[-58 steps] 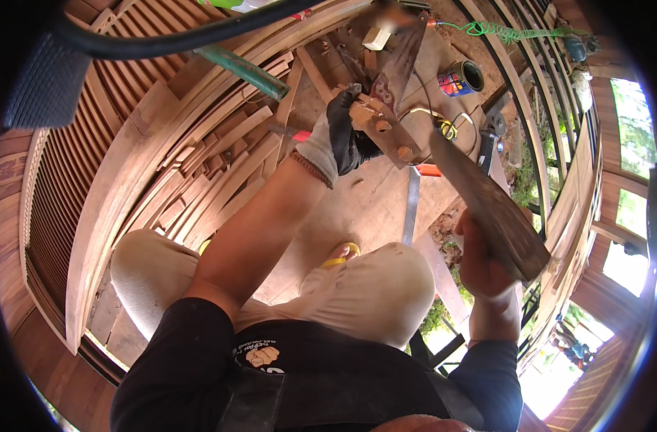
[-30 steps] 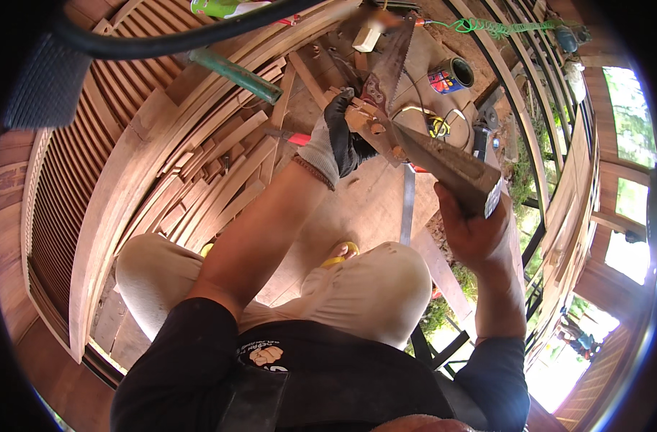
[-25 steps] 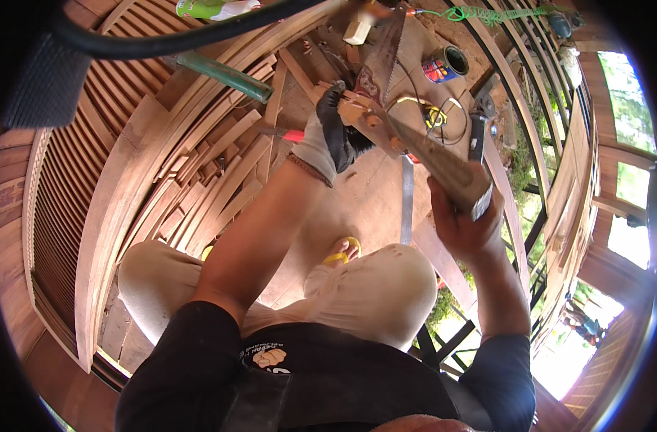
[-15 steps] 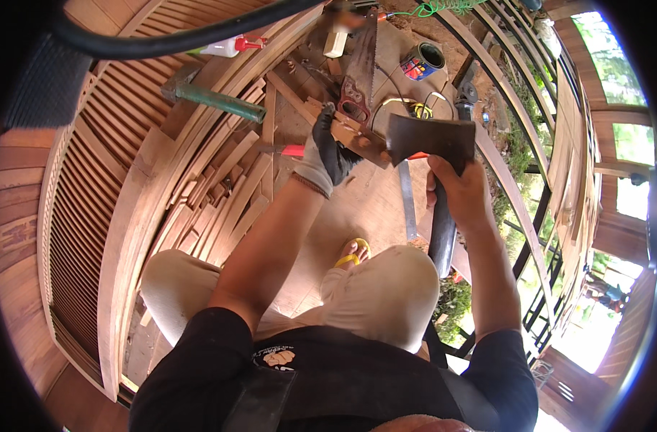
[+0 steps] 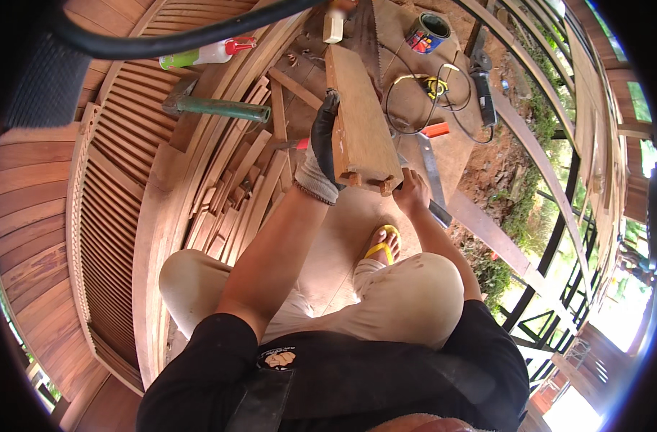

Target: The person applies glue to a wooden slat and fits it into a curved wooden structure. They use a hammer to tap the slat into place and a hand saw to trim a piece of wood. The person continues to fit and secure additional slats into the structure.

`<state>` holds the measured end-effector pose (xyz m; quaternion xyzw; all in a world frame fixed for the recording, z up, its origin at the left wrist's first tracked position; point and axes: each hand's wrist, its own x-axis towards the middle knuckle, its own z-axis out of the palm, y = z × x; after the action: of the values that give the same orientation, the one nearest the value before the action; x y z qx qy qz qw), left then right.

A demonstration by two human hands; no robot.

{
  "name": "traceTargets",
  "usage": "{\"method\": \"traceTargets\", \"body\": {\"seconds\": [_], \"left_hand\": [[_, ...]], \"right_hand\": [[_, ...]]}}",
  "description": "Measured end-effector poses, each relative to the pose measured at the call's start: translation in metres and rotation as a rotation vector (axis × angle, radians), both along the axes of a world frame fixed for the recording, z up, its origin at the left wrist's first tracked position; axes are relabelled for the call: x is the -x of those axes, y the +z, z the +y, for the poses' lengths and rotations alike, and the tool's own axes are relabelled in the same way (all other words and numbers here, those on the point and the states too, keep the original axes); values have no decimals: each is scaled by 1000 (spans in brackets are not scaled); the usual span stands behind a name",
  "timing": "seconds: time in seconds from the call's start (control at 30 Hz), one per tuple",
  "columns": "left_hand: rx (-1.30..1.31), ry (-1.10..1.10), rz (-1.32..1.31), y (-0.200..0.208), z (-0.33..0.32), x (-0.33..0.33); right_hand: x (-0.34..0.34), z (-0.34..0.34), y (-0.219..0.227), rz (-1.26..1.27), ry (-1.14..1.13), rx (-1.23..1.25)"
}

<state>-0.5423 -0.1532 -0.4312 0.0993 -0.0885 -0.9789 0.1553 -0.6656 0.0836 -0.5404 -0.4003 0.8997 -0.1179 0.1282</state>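
Observation:
My left hand point(image 5: 323, 155), in a grey and black glove, is closed around the left side of a thick wooden board point(image 5: 363, 126). The board is raised and tilted, with short tenons on its near end. Just right of that end, my bare right hand point(image 5: 414, 191) is closed on the dark handle of a hatchet point(image 5: 439, 213). Its head is hidden, seemingly behind the board. Beyond the right hand lie a flat metal strip point(image 5: 430, 167) and an orange piece point(image 5: 435, 130).
A green-handled hammer point(image 5: 224, 107) and a glue bottle point(image 5: 207, 53) rest on timber at left. Wood strips point(image 5: 238, 173) are piled on the floor. Farther off are a saw blade point(image 5: 368, 39), a paint can point(image 5: 429, 33), a black cable point(image 5: 390, 104) and a grinder point(image 5: 482, 90).
The board has swung up and now points away from me, its tenoned end nearest. My right hand has moved down and left, and the hatchet head has gone from sight.

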Motion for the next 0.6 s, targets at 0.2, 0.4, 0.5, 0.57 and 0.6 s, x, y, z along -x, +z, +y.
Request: {"method": "traceTargets", "body": {"seconds": [0.2, 0.4, 0.5, 0.57, 0.6], "left_hand": [[-228, -25, 210, 6, -23, -9], [-273, 4, 427, 44, -41, -7], [-195, 80, 386, 67, -49, -1], [-168, 230, 295, 84, -56, 1], [-198, 226, 272, 103, -59, 0]], "right_hand": [[-8, -51, 126, -197, 118, 622], [-34, -130, 321, 270, 1018, 660], [-57, -150, 352, 425, 1111, 726], [-63, -159, 360, 297, 1035, 705], [-60, -156, 364, 390, 939, 635]]}}
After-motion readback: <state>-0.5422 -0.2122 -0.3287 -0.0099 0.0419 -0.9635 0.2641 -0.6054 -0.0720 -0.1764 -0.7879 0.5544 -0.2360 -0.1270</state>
